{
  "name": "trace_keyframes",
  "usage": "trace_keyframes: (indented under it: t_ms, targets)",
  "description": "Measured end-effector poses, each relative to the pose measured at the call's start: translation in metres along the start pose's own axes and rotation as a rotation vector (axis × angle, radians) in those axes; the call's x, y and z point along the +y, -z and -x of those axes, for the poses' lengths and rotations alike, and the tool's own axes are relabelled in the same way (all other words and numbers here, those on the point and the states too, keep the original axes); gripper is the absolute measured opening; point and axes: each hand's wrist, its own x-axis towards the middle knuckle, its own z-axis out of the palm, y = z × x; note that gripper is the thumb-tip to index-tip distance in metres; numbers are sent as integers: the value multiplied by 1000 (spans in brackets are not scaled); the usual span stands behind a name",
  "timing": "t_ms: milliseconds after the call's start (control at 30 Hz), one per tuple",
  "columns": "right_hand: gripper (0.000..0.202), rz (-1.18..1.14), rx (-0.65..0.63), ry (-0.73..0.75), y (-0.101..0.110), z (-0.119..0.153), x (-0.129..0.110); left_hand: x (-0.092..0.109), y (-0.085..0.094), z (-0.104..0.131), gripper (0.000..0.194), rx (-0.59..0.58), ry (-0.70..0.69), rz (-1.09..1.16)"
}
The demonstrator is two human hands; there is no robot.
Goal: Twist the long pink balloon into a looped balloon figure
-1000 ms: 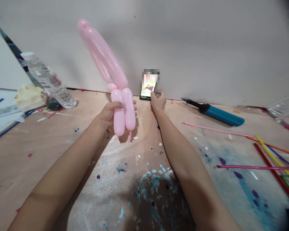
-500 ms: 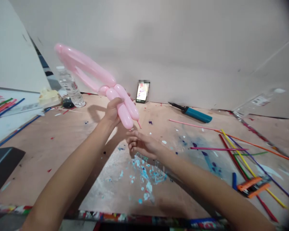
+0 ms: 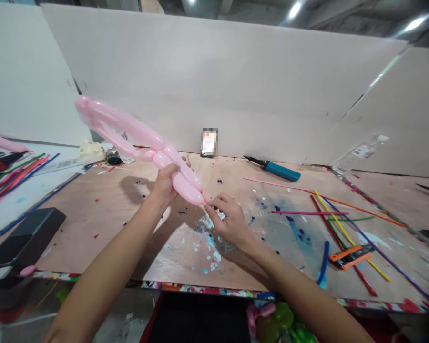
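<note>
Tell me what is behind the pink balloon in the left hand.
Behind the pink balloon are a white panel and a clear bottle, part of which shows below the balloon. Much of the bottle is covered.

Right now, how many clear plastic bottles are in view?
2: the left bottle, partly hidden behind the pink balloon; the right bottle, before the white panel. More may be hidden.

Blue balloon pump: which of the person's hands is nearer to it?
Right. The right hand is left of the blue balloon pump and nearer the viewer; the left hand is farther left, holding the pink balloon.
</note>
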Motion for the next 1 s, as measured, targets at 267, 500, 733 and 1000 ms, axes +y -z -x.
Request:
trace_keyframes:
  t_ms: [267, 500, 733, 1000]
  targets:
    - [19, -377, -32, -217, -19, 7, 13, -14, 9, 4, 36, -150, 65, 96]
    - [12, -234, 141, -73, -17, 6, 2, -14, 14, 7, 32, -211, 115, 146]
    - [20, -815, 51, -526, -34, 10, 0, -14, 10, 14, 31, -214, 145, 161]
    - [21, -1176, 197, -747, -47, 10, 6, -27, 14, 12, 35, -174, 138, 183]
